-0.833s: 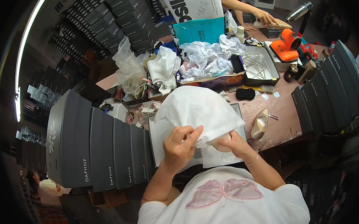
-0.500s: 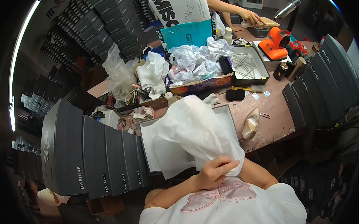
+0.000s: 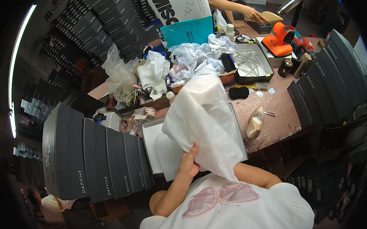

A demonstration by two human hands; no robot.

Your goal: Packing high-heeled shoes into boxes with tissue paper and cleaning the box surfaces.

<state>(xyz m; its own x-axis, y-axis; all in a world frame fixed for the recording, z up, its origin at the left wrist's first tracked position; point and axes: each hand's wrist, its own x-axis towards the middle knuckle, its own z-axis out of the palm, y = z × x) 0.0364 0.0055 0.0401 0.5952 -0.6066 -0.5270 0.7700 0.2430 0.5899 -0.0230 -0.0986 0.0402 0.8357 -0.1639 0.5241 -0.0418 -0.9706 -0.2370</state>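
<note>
A large sheet of thin white paper [image 3: 204, 118] hangs in front of me, raised above an open grey shoe box [image 3: 241, 147]. My left hand [image 3: 188, 163] grips the paper's left edge, thumb uppermost. Under the sheet my right hand is hidden; only its forearm shows, coming in from the right, so its fingers cannot be seen. White lining shows inside the left part of the box. A beige pointed shoe [image 3: 255, 122] with white stuffing rests on the table right of the box.
Stacked dark shoe boxes stand at left [image 3: 96, 158] and right [image 3: 324, 81]. Behind lie crumpled white paper [image 3: 189, 57], a tray of white sticks [image 3: 250, 61], a black oval pad [image 3: 238, 92] and an orange device [image 3: 278, 40]. A co-worker's hand [image 3: 253, 15] holds a tan shoe-shaped piece [image 3: 271, 17].
The paper has risen and now hangs more upright. My left hand has moved left to the sheet's left edge, while the right hand stays covered.
</note>
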